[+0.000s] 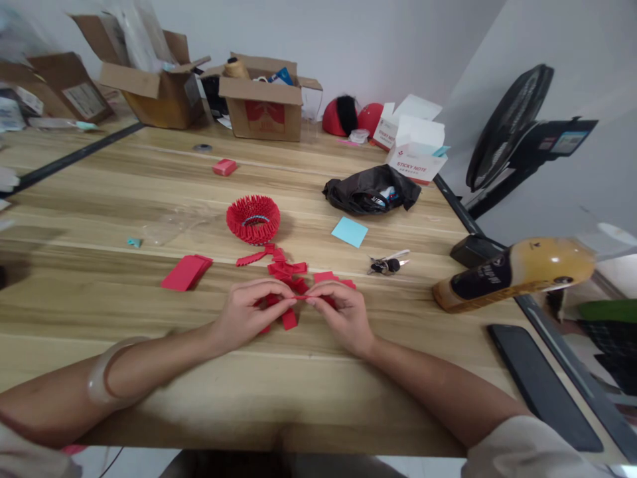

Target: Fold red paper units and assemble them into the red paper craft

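Note:
Between both hands, at the middle of the table, is a thin red paper strip (301,297). My left hand (253,309) pinches its left end, and my right hand (343,312) pinches the right end. Under and around the fingers lie several loose red paper pieces (286,265), some folded. Just beyond them stands a round red bowl of interlocked folded paper (253,219). A stack of red paper sheets (186,273) rests to the left. More red sheets (328,276) lie partly behind my right hand.
A light blue paper square (350,232), keys (388,265) and a black plastic bag (373,190) lie to the right. Further right are a drink bottle (512,273) and a phone (542,385). Cardboard boxes (266,109) and sticky note boxes (415,159) line the back.

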`<state>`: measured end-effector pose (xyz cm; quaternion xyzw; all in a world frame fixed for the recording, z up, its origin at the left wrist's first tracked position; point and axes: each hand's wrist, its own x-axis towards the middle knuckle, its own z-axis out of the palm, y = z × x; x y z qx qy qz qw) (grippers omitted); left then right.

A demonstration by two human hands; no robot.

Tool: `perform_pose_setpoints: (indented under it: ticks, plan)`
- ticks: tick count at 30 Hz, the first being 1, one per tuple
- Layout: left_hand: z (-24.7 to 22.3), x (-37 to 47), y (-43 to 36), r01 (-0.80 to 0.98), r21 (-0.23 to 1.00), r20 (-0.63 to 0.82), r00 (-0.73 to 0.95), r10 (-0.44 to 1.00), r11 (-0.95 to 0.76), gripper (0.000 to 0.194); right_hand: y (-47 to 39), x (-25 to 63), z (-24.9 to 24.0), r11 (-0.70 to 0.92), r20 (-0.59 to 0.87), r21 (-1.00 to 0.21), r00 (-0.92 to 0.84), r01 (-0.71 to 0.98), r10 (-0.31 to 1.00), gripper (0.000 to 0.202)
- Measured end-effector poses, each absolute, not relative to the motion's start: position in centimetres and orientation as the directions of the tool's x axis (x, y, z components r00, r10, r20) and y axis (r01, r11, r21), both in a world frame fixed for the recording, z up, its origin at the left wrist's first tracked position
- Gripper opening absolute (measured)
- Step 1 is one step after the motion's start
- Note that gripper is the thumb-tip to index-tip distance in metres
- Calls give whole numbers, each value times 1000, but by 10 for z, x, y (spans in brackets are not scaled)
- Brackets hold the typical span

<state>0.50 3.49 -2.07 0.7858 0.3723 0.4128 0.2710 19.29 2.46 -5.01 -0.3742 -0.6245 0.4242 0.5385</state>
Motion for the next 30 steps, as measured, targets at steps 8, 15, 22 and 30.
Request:
perform_pose_setpoints:
  ticks: [8, 15, 22, 30]
  plan:
    - [-20, 5, 34, 314, 741, 455, 415, 788, -593, 5, 24, 193, -48, 419, 404, -906, -163, 64, 900, 6]
    - [-23, 7, 35, 260, 694, 522, 461, 718, -672, 4, 22, 193, -45, 454, 431, -884, -181, 113, 884, 9]
    - [-22, 6, 35, 298, 644, 530, 491, 691, -705, 3, 20, 194, -44, 503, 473, -861, -249, 71, 845, 9]
    - [-22, 3, 36, 328, 639, 520, 483, 705, -696, 6, 18, 193, -43, 483, 437, -855, -239, 188, 867, 12]
